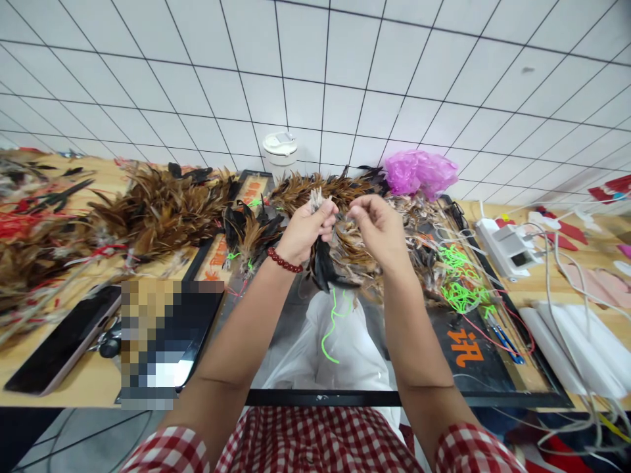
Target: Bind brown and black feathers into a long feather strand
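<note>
My left hand (305,230), with a dark red bead bracelet at its wrist, is closed around a small bunch of feathers (323,264). The pale quill ends stick up above the thumb, and the black tips hang below the fingers. To its right and apart from it, my right hand (380,228) is closed in a pinch; whatever lies between its fingertips is too small to make out. Loose brown feathers (352,244) lie under and behind both hands. A green string (329,335) lies on the glossy dark board (296,328) below them.
Brown feather heaps (172,203) fill the left side. Behind stand a white lidded container (280,150) and a pink plastic bag (421,172). Green strings (458,282), blue-handled snippers (507,341), and a white device (507,246) with cables are at right. A phone (64,338) lies front left.
</note>
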`<state>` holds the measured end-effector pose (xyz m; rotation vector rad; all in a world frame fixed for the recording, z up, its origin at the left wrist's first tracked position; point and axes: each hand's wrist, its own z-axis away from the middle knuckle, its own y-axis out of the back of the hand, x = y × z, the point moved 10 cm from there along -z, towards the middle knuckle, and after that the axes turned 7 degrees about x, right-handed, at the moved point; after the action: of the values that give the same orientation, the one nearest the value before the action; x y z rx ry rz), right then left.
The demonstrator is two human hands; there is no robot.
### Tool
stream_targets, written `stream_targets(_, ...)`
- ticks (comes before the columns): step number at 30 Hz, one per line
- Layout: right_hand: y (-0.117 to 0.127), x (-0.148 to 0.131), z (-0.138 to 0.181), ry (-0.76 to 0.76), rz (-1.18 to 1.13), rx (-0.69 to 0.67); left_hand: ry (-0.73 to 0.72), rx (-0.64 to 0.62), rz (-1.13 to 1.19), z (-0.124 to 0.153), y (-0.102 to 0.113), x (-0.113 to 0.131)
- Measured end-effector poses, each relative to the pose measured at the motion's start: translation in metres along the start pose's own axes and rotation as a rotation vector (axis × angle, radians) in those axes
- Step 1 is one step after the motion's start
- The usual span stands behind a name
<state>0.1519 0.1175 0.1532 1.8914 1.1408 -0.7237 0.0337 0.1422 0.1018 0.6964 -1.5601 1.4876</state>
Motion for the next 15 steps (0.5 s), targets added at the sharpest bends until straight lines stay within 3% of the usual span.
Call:
stream_targets(2,0.006,-0.015,-0.001,0.1,-0.155,0.02,0.115,-0.123,-0.048,0.007,-0.01,-0.011)
stream_targets(7,-0.011,-0.039,0.008,0.18,-0.353,-0.236,0.297,-0.367,-0.056,0.026,-0.032,-0.029)
stream_targets(11,-0.016,-0.039,0.012,0.169,-0.346,-0.342,0.354,-0.393,-0.03,0.029,-0.036,-0.035)
stream_targets(15,-0.014,-0.031,0.009,0.194,-0.305,-0.341,0.397,-0.383,0.006,0.029,-0.036,-0.04)
